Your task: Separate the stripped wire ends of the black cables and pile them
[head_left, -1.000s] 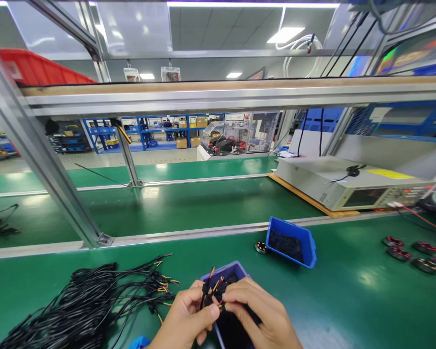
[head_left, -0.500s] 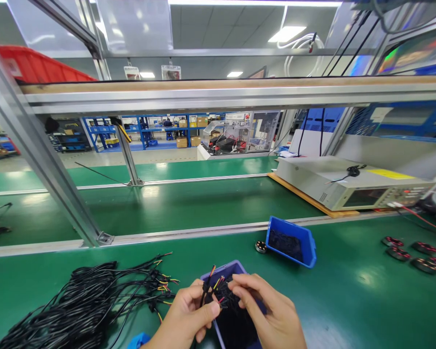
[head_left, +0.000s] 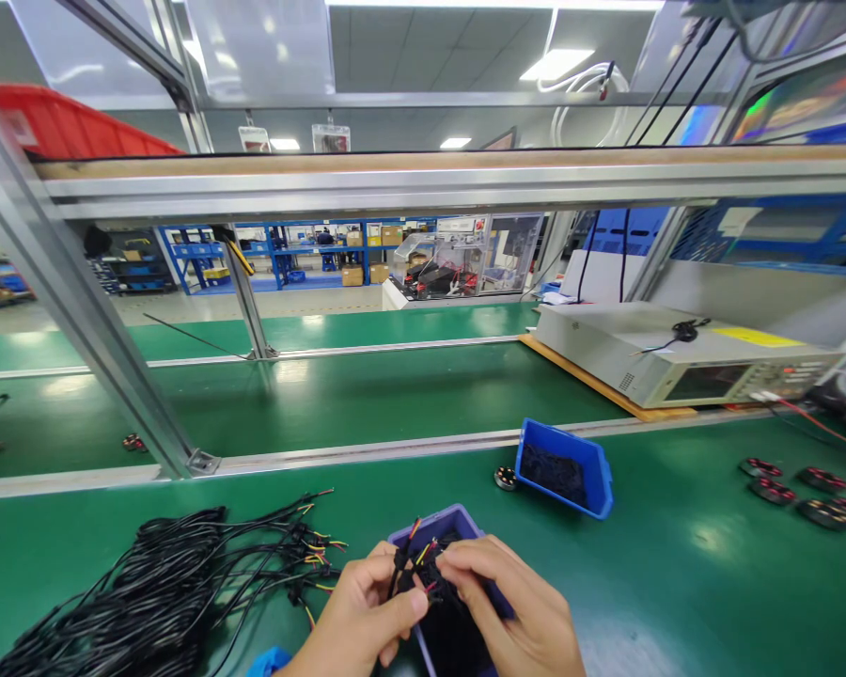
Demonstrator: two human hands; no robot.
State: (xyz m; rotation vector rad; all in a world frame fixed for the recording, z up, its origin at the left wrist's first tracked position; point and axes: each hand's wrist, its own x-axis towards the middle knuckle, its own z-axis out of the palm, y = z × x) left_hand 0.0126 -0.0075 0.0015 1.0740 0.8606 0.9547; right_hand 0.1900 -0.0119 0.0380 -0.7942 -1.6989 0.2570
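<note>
My left hand (head_left: 367, 606) is closed around a black cable (head_left: 398, 570), whose yellow, red and black wire ends (head_left: 423, 553) fan out above the thumb. My right hand (head_left: 514, 602) has its thumb and forefinger pinched right beside those wire ends; what sits between the fingertips is too small to make out. Beneath both hands stands a purple-blue bin (head_left: 458, 513) with a mass of small black pieces inside, partly covered by the hands. To the left lies a large bundle of black cables (head_left: 133, 588), its coloured wire ends pointing right.
A tilted blue bin (head_left: 603, 475) of black pieces stands farther back, a small round motor (head_left: 506, 479) beside it. Several motors (head_left: 772, 491) lie at right. A grey instrument (head_left: 677, 357) rests on a wooden board. An aluminium post (head_left: 105, 310) rises at left, below an overhead shelf.
My right hand has shifted slightly left, closer to the wire ends. The left hand keeps its hold on the cable. At far left, a small motor now shows behind the post and the loose cable there has moved left.
</note>
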